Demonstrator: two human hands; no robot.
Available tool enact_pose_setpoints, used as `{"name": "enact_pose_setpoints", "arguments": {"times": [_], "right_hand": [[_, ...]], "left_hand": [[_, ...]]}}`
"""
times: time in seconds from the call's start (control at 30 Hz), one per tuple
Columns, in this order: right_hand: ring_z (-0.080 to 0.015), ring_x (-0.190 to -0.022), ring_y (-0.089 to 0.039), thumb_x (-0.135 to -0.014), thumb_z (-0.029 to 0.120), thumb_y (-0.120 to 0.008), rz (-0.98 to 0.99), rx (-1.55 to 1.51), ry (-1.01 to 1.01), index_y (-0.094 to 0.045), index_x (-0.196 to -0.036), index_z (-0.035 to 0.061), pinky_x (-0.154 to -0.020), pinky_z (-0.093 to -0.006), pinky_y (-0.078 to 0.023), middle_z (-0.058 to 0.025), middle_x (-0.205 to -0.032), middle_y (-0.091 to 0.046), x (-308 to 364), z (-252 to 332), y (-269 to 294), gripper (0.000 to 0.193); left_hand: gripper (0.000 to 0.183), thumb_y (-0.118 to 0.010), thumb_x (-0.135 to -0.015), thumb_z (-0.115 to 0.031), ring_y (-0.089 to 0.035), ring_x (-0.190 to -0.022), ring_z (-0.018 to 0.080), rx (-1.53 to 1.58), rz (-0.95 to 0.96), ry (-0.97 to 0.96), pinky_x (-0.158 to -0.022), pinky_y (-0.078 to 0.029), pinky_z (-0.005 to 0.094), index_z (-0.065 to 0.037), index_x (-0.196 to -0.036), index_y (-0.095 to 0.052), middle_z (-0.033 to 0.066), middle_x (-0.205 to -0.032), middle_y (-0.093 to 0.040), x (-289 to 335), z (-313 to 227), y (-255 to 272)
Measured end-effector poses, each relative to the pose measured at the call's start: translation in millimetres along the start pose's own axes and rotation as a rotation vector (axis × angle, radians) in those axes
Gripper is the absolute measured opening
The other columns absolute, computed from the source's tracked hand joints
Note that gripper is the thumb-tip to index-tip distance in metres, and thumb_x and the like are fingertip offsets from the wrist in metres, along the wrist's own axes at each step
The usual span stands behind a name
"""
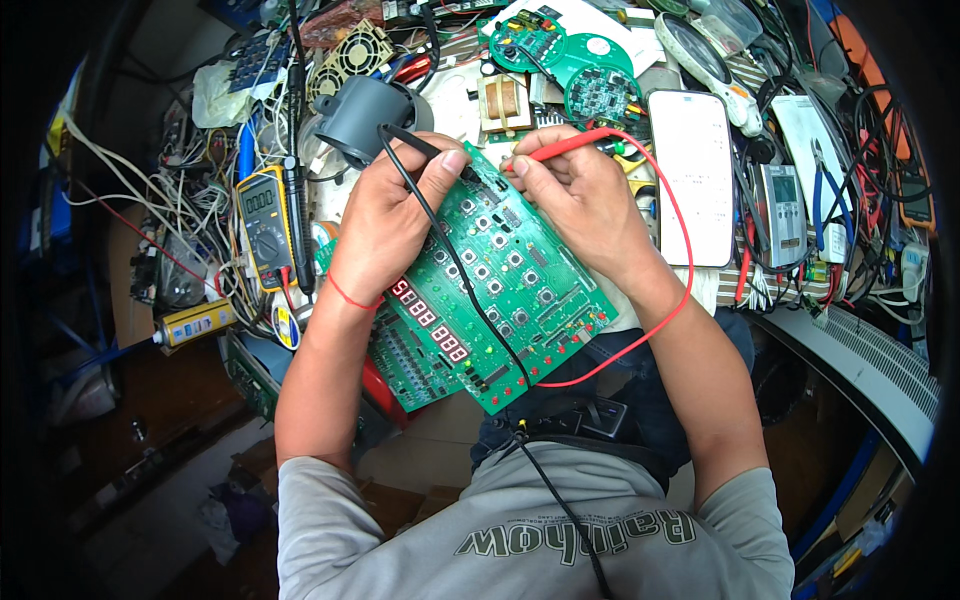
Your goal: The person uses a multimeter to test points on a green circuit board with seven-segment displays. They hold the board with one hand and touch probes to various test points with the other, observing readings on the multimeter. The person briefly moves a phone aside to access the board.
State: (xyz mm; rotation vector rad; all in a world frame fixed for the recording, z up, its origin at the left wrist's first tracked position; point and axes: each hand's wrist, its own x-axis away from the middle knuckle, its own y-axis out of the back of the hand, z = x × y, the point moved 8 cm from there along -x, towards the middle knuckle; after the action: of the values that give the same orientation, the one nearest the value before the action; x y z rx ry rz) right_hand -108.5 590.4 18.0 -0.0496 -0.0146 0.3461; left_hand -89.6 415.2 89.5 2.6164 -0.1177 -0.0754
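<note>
My left hand (400, 205) is closed round a black test probe (412, 143) near the upper left corner of a green circuit board (545, 330). Closed on a red test probe (572, 147), my right hand (590, 200) rests by the board's upper right edge. The probe tips are too small to make out. The board carries push buttons, red seven-segment displays (428, 318) and small red parts along its lower edge. A second green board (405, 365) lies partly under it. Black and red leads trail across and beside the board. A yellow multimeter (264, 228) stands to the left.
A grey cylindrical fixture (370, 120) stands beyond my left hand. Right of my right hand lies a white-screened phone (690, 175). Round green boards (600, 95), a transformer (503, 103), a magnifier (693, 50), blue-handled pliers (830, 195) and tangled wires crowd the bench. A spray can (195, 322) lies far left.
</note>
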Motion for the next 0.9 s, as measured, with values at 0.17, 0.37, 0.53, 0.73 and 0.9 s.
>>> {"name": "enact_pose_setpoints", "arguments": {"times": [0.17, 0.37, 0.53, 0.73, 0.9], "right_hand": [[-0.0122, -0.083, -0.068, -0.099, 0.016, -0.069, -0.067, -0.092, -0.011, -0.067, -0.111, -0.0008, -0.075, -0.0281, -0.053, -0.0071, -0.091, -0.072, 0.0, -2.8, 0.4, 0.021], [-0.0150, -0.097, -0.070, -0.106, 0.011, -0.060, 0.027, -0.095, -0.062, -0.057, -0.121, -0.0011, -0.083, -0.0270, -0.056, -0.0120, -0.110, -0.073, 0.2, 1.2, -3.6, 0.020], [-0.0157, -0.096, -0.072, -0.103, 0.008, -0.062, -0.006, -0.099, -0.068, -0.061, -0.118, -0.0048, -0.085, -0.0282, -0.057, -0.0135, -0.105, -0.075, 1.6, 1.7, -2.8, 0.019], [-0.0150, -0.094, -0.072, -0.103, 0.009, -0.063, -0.005, -0.063, -0.063, -0.061, -0.117, -0.0044, -0.082, -0.0277, -0.057, -0.0130, -0.105, -0.075, 0.6, 2.6, -2.2, 0.020], [-0.0146, -0.093, -0.071, -0.103, 0.009, -0.063, -0.011, -0.092, -0.073, -0.061, -0.118, -0.0043, -0.082, -0.0275, -0.057, -0.0126, -0.104, -0.075, 0.7, 1.1, -2.1, 0.020]], "left_hand": [[0.022, -0.067, -0.103, -0.020, -0.063, -0.093, 0.0193, 0.013, -0.016, -0.019, -0.088, -0.050, 0.0342, 0.001, -0.102, -0.071, 0.0090, -0.097, -0.068, -1.9, 2.9, -0.5], [0.024, -0.067, -0.102, -0.022, -0.065, -0.099, 0.0235, 0.016, -0.014, -0.003, -0.090, -0.051, 0.0361, 0.002, -0.105, -0.072, 0.0126, -0.103, -0.067, 0.9, 1.3, -1.2], [0.026, -0.065, -0.105, -0.022, -0.064, -0.103, 0.0191, -0.075, 0.009, -0.007, -0.094, -0.049, 0.0332, 0.003, -0.106, -0.071, 0.0084, -0.110, -0.070, -0.2, -1.5, -1.3], [0.025, -0.065, -0.105, -0.022, -0.065, -0.103, 0.0197, -0.091, 0.014, 0.020, -0.094, -0.050, 0.0337, 0.002, -0.105, -0.072, 0.0088, -0.109, -0.070, 0.1, 0.1, -1.0], [0.025, -0.065, -0.105, -0.023, -0.064, -0.102, 0.0187, -0.095, 0.017, 0.021, -0.093, -0.050, 0.0327, 0.002, -0.105, -0.072, 0.0078, -0.108, -0.070, -0.3, 1.2, -1.5]]}}
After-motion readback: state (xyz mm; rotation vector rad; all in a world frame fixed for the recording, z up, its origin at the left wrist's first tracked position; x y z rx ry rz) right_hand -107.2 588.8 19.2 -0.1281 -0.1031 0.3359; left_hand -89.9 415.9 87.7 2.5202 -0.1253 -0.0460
